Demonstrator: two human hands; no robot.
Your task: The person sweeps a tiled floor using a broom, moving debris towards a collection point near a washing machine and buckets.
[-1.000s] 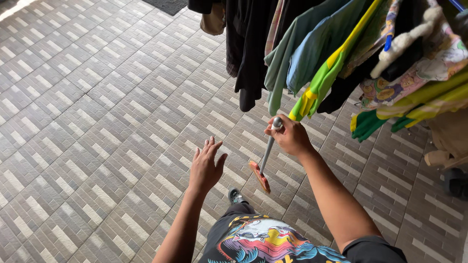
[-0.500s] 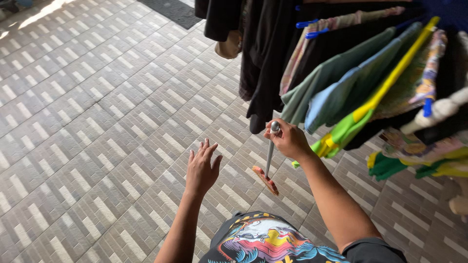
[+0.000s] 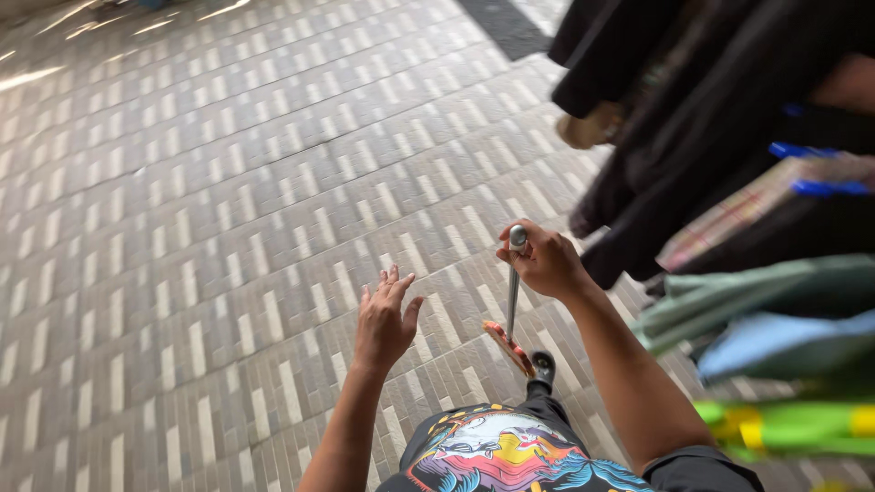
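My right hand grips the rounded top of a thin metal rod. The rod hangs almost upright and ends in a flat red-orange piece just above the paved floor. My left hand hovers to the left of the rod with its fingers spread, and it holds and touches nothing. My black shoe shows beside the rod's lower end. My printed shirt fills the bottom edge.
Dark garments hang at the upper right, close to my right hand. Lower down hang green, blue and yellow-green clothes. Grey patterned paving spreads across the left and the middle.
The view has swung, so the hanging clothes now sit further right and nearer. My right hand keeps its grip on the rod, and my left hand stays spread beside it.
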